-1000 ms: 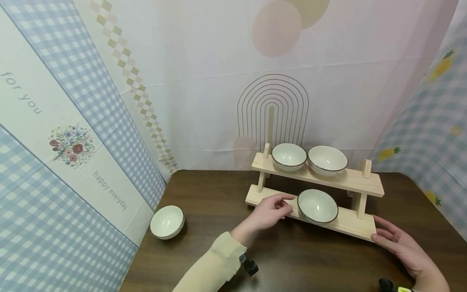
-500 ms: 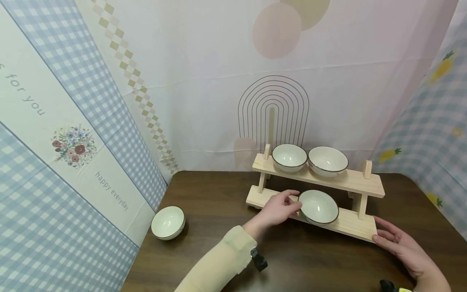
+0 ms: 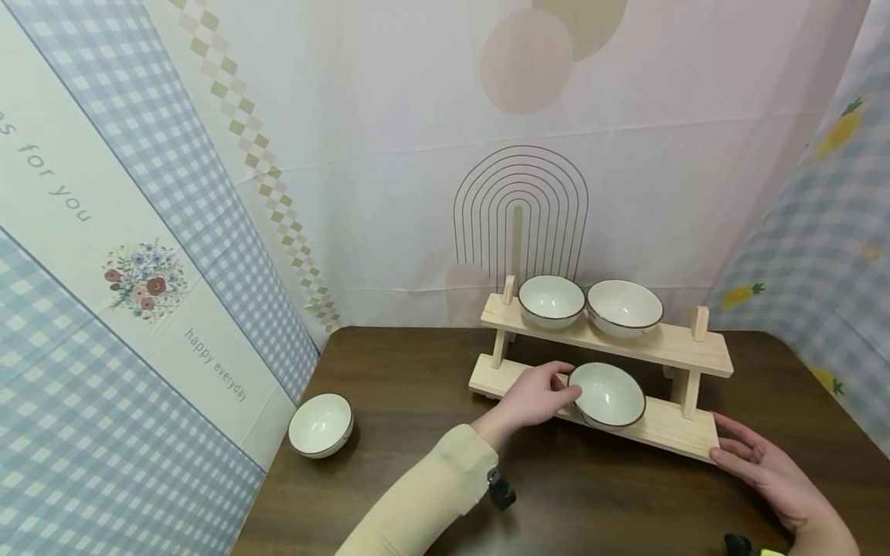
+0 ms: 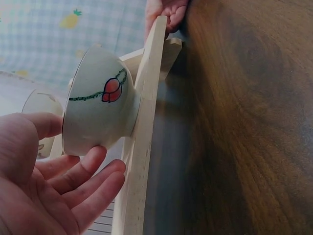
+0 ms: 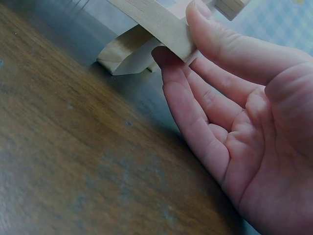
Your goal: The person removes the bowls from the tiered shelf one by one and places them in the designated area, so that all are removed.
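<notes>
A white bowl (image 3: 606, 394) with a dark rim sits on the lower board of a two-tier wooden rack (image 3: 667, 432). My left hand (image 3: 535, 396) grips its left side, thumb and fingers at the rim. In the left wrist view, the bowl (image 4: 100, 103) shows a red flower and green stem outside, and the left hand (image 4: 58, 181) has its thumb against the rim with fingertips along the wall. My right hand (image 3: 772, 471) holds the rack's right end. Seen from the right wrist, thumb above and fingers below pinch the board (image 5: 164, 29).
On the rack's upper board stand two more bowls, a left one (image 3: 552, 301) and a right one (image 3: 624, 307). Another bowl (image 3: 321, 425) rests at the left of the brown table (image 3: 410, 363). Patterned cloths (image 3: 389, 216) hang behind and at both sides.
My left hand has moved right along the lower board and come to the bowl's rim. My right hand stays at the rack's end, and the bowls keep their places.
</notes>
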`<state>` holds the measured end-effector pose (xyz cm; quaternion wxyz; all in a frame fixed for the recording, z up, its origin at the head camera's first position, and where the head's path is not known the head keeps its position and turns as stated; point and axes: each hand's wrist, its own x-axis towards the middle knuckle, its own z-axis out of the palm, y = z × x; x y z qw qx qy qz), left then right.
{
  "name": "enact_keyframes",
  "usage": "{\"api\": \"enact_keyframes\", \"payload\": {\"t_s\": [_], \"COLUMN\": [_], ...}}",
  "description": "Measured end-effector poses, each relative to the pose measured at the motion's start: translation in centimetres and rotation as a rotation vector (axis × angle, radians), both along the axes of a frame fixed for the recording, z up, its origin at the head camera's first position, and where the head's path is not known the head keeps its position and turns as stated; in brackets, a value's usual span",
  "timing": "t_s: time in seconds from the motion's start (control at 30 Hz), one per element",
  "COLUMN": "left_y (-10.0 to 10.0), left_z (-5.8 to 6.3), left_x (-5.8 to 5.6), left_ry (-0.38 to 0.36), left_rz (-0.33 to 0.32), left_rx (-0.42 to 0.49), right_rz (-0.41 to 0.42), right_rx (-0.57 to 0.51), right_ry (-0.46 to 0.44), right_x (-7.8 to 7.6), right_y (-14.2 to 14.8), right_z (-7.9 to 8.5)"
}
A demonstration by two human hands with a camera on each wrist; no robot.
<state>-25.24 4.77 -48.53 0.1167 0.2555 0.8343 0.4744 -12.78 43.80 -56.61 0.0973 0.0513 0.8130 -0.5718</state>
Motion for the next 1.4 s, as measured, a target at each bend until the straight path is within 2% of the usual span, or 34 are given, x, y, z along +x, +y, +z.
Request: {"api": "enact_keyframes", "payload": {"t_s": [0.23, 0.87, 1.4], "left_y": [0.3, 1.0, 1.5], "left_z": [0.2, 0.1, 0.3], "left_x": [0.0, -0.3, -0.5], "left_ry": [0.028, -0.009, -0.076], "left_rz": [0.025, 0.061, 0.071], "left_rx": [-0.059, -0.022, 0.026], "right_rz": [0.012, 0.035, 0.041], "right_rx": [-0.04, -0.068, -0.081], "right_ry": [0.012, 0.018, 0.027], "right_x": [-0.3, -1.6, -2.3], "right_y": [0.3, 1.1, 1.6], "right_z": [-0.2, -0.1, -0.1]}}
